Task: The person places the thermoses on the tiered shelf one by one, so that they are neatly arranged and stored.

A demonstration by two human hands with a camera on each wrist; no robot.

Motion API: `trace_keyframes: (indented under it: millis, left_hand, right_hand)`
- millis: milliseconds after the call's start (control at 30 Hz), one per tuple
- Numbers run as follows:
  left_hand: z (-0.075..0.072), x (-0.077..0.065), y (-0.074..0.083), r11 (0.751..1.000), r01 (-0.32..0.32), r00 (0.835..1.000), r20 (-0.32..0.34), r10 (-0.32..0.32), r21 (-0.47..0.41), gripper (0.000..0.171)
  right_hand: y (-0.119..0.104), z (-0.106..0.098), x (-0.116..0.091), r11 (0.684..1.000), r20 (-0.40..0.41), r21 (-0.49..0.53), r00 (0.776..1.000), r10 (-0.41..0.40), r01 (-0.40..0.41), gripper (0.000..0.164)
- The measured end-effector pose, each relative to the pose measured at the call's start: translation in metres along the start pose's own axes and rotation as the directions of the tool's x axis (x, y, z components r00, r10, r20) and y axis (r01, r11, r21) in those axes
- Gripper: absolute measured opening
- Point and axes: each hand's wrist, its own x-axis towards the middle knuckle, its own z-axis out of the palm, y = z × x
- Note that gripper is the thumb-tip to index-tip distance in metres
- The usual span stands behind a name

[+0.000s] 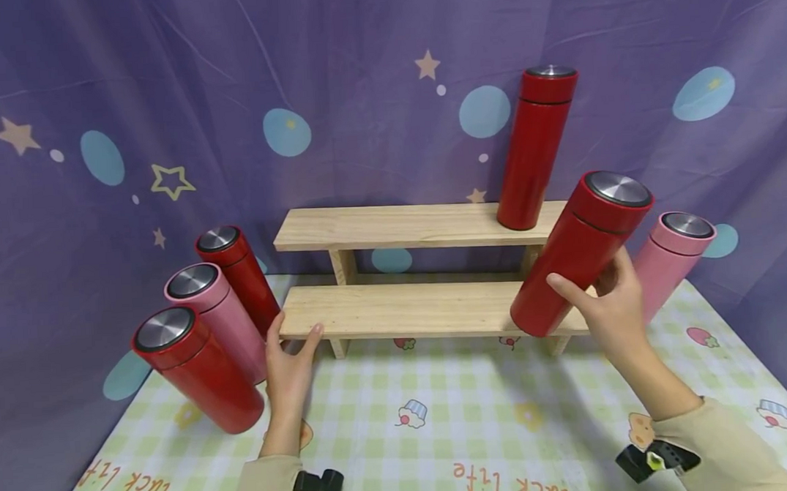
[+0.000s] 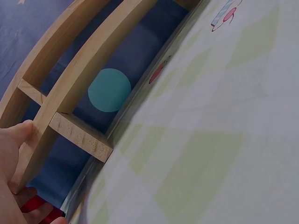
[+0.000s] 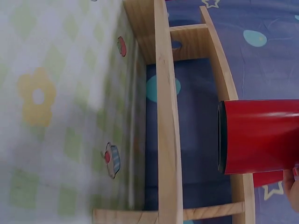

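Observation:
A two-tier wooden shelf (image 1: 403, 309) stands on the table. At its lower tier's left end my left hand (image 1: 290, 374) grips the board, thumb on the near side, as the left wrist view also shows (image 2: 9, 163). My right hand (image 1: 612, 311) holds a red thermos (image 1: 575, 248), tilted, in front of the lower tier's right part. In the right wrist view that thermos (image 3: 261, 135) has its dark-rimmed base facing the shelf, apart from the lower board; only a bit of the hand shows there. Another red thermos (image 1: 537, 151) stands upright on the upper tier's right side.
Left of the shelf stand a near red thermos (image 1: 197, 371), a pink thermos (image 1: 222, 322) and a farther red thermos (image 1: 243, 278). A second pink thermos (image 1: 674, 259) stands at the right, partly behind my right hand. A checked tablecloth (image 1: 467, 411) covers the table; a purple curtain (image 1: 372, 56) hangs behind.

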Motion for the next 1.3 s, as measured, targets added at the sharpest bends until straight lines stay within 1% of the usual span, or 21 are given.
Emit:
trace_keyframes:
  millis: [200, 367, 533, 733, 900, 1100, 1233, 1300]
  left_hand:
    - [0.0, 0.0, 0.001, 1.0, -0.005, 1.0, -0.002, 0.005, -0.002, 0.088]
    - [0.001, -0.001, 0.002, 1.0, -0.004, 1.0, 0.002, 0.004, -0.004, 0.087]
    - [0.002, -0.002, 0.002, 1.0, -0.012, 1.0, 0.005, 0.012, -0.005, 0.087]
    - [0.001, -0.002, 0.001, 1.0, -0.02, 1.0, 0.003, 0.02, -0.008, 0.088]
    - [-0.001, -0.001, 0.0, 1.0, -0.02, 1.0, 0.005, 0.02, -0.011, 0.089]
    - [-0.002, -0.001, 0.0, 1.0, -0.025, 1.0, -0.005, 0.025, -0.018, 0.088]
    - [-0.001, -0.001, 0.0, 1.0, -0.022, 1.0, -0.002, 0.022, -0.016, 0.087]
    - [-0.001, -0.002, 0.0, 1.0, -0.018, 1.0, 0.004, 0.018, -0.015, 0.087]
  right_hand:
    - [-0.003, 0.016, 0.01, 1.0, 0.033, -0.014, 0.999, -0.014, 0.014, 0.058]
    - [-0.007, 0.027, 0.021, 1.0, 0.056, 0.011, 0.998, 0.0, 0.0, 0.058]
    - [-0.012, 0.036, 0.033, 0.998, 0.072, 0.061, 0.997, 0.004, -0.008, 0.058]
    - [-0.02, 0.052, 0.048, 0.996, 0.063, 0.086, 0.998, 0.006, -0.012, 0.056]
    - [-0.025, 0.065, 0.06, 0.998, 0.068, 0.057, 0.997, -0.024, 0.02, 0.056]
    - [-0.027, 0.081, 0.073, 0.998, 0.101, 0.051, 0.994, -0.051, 0.046, 0.06]
    - [-0.025, 0.088, 0.082, 0.998, 0.11, 0.029, 0.992, -0.054, 0.051, 0.062]
    - [-0.025, 0.092, 0.086, 0.999, 0.102, 0.016, 0.994, -0.048, 0.047, 0.063]
